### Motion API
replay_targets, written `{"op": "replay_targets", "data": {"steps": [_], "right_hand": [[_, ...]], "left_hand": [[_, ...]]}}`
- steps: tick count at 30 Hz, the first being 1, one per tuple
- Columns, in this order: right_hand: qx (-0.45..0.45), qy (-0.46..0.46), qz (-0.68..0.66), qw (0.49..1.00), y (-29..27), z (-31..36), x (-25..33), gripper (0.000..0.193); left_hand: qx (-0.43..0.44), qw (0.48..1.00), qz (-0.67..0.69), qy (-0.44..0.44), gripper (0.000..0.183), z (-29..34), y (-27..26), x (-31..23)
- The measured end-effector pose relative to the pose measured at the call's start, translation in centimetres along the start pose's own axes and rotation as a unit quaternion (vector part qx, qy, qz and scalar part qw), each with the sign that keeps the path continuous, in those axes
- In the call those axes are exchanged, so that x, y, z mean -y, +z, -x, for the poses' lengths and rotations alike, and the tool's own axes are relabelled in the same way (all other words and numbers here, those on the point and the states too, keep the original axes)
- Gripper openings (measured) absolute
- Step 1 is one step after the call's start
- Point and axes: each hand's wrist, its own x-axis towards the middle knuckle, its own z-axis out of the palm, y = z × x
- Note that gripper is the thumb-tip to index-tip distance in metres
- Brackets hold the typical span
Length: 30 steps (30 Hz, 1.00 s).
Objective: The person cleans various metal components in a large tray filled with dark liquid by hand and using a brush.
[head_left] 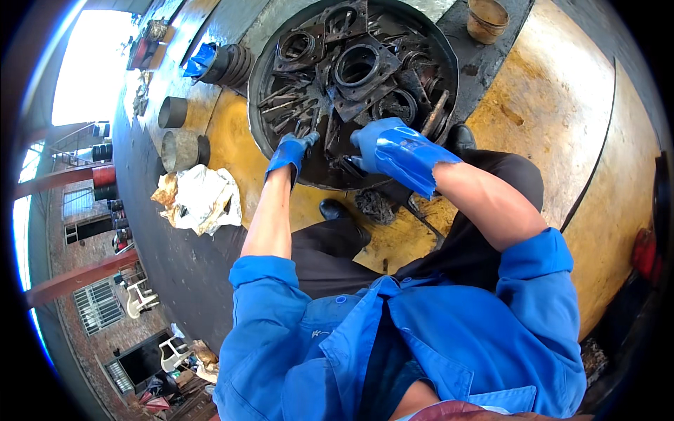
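Note:
A round metal tub (254, 116) stands in front of me, holding dark, oily metal parts. Among them are square flanges with round openings (359, 65) and a heap of dark bolts or rods (284, 109). My left hand (291, 150), in a blue rubber glove, reaches over the near left rim beside the bolts. Its fingers are curled in, and what they hold is hard to make out. My right hand (387, 145), gloved the same way, is over the near side of the tub. Its fingers bend around a dark, oily piece whose kind does not show.
White rag (207, 200) lies on the floor at left, near open metal cylinders (181, 151). Ribbed dark cylinder (232, 64) stands farther off. A brown bucket (487, 19) is at the far right. Dark wire-like clump (375, 206) lies between my shoes.

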Motion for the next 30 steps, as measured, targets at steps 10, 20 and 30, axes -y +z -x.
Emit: {"op": "replay_targets", "data": {"steps": [10,20,30], "right_hand": [[-0.030,0.007,-0.009,0.999,0.3,-0.8,-0.6,0.038],[-0.018,0.012,0.014,1.000,1.0,0.5,-0.3,0.041],[-0.006,-0.001,0.009,1.000,2.7,0.9,-0.8,0.041]], "left_hand": [[0.081,0.996,0.005,0.021,0.074,-3.9,0.1,2.5],[-0.009,0.988,-0.135,-0.075,0.074,0.1,0.8,-1.2],[0.028,0.988,-0.146,-0.036,0.069,-2.1,0.6,0.4]]}}
